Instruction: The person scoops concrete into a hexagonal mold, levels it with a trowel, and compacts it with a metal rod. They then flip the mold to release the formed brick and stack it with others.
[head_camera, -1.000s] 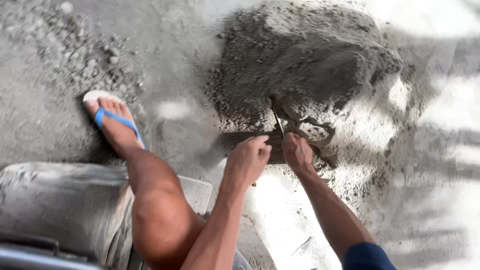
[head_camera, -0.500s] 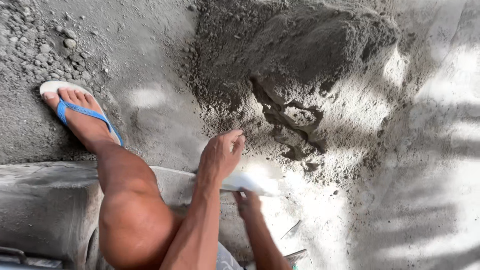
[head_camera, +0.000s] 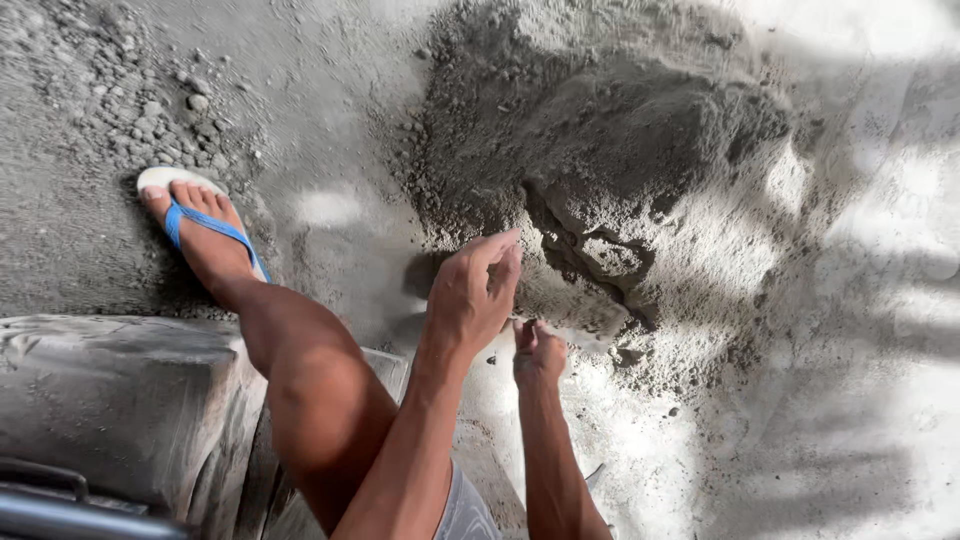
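Sand heap (head_camera: 620, 150) ahead on ground, cracked at near edge. Left hand (head_camera: 475, 295) raised before it, fingers loosely curled, empty. Right hand (head_camera: 538, 352) lower, fisted; contents hidden.

The support is a grey, dusty concrete floor (head_camera: 330, 110), partly in bright sunlight (on the right side). On it lies a big heap of dark grey damp sand (head_camera: 620, 130) with a cracked edge. Small grey stones (head_camera: 150, 100) are scattered at upper left, near a white sandal with blue straps (head_camera: 200, 222).
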